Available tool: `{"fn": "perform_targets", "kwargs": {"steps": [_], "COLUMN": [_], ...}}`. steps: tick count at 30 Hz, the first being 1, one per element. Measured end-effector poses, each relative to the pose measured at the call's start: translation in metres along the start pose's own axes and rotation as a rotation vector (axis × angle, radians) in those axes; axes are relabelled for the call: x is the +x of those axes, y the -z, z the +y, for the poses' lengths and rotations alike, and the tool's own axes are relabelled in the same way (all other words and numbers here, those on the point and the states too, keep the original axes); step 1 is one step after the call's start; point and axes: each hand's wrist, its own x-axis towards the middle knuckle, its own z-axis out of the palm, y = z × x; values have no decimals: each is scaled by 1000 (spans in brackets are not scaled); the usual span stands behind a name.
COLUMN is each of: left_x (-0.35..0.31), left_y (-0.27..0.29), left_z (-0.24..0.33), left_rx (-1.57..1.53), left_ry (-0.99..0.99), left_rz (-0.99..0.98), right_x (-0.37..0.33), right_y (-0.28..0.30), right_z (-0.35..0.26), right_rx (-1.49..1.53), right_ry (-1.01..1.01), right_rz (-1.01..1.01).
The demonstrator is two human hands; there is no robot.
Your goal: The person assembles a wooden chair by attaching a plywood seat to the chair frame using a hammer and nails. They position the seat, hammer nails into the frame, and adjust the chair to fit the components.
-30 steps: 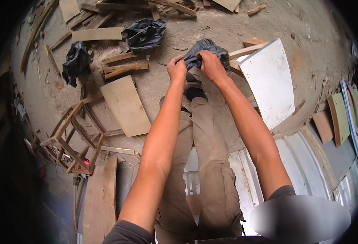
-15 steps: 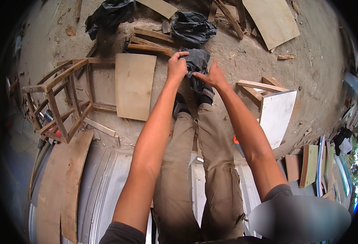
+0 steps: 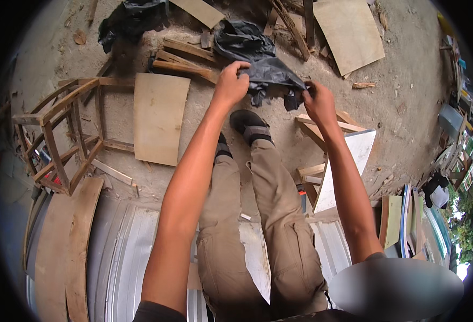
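Observation:
A black plastic bag is stretched between my two hands, above the dirt floor and beyond my feet. My left hand pinches its left edge, and my right hand grips its right corner. Loose black flaps hang from the bag's lower side. Just behind it lies another crumpled black bag, which it overlaps, so I cannot tell where one ends and the other begins. My dark sandal shows below the held bag.
On the left stands a wooden frame beside a plywood sheet. A white board on a wooden frame is near my right forearm. Wood strips, another black bag and a plywood panel lie farther off.
My right hand has moved right, away from the left one. The bunched bag is now spread out between them. The view has shifted, and my feet stand farther apart from the bag.

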Motion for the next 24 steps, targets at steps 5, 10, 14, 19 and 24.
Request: {"fn": "perform_targets", "kwargs": {"steps": [5, 10, 14, 19, 24], "left_x": [-8, -17, -3, 10, 23], "left_y": [-37, -70, -75, -94, -93], "left_z": [19, -21, -69, -75, -70], "left_rx": [308, 348, 697, 621, 381], "left_ry": [-464, -532, -351, -263, -75], "left_rz": [376, 119, 45, 209, -110], "right_x": [5, 21, 70, 93, 101], "right_y": [-16, -79, -99, -102, -103], "right_z": [-16, 32, 80, 61, 71], "right_rx": [46, 172, -221, -210, -565], "right_ry": [400, 200, 361, 534, 425], "right_rz": [283, -191, -21, -69, -302]}}
